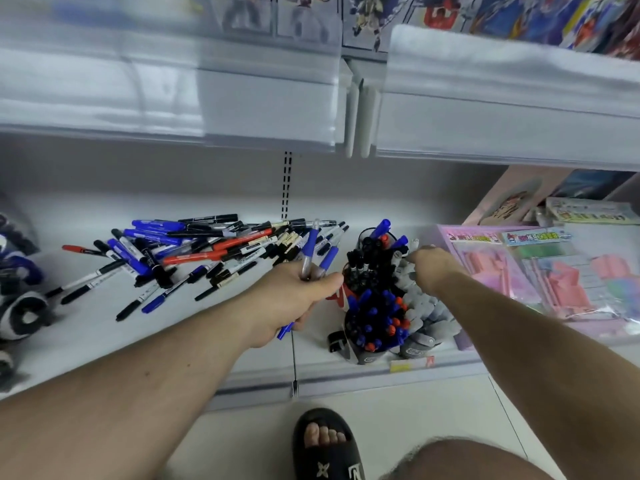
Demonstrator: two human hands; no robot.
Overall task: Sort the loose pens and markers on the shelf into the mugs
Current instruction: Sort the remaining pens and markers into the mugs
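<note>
The left hand (292,299) is gripping a small bunch of blue markers (313,252), its fingers curled tight round the barrels; the blue caps are sticking up past the knuckles and one blue end is poking out below the palm. It is hovering over the white shelf (214,344), between the loose pile (194,252) and the mugs. The pile of black, blue and red pens and markers is lying scattered across the shelf to the left, well apart from the holders. The right hand (431,268) is reaching down onto the grey-capped markers (420,306) at the right of the cluster, fingers bent down among them; I cannot tell whether they are pinching one. Beside them, a near mug (372,327) is standing packed with blue and red caps, and a black-capped bunch (367,268) is sitting just behind it, with a wire holder (379,235) farther back. Pink packets (519,268) are lying on the shelf to the right. A foot in a black slipper (325,445) is standing on the floor below.
</note>
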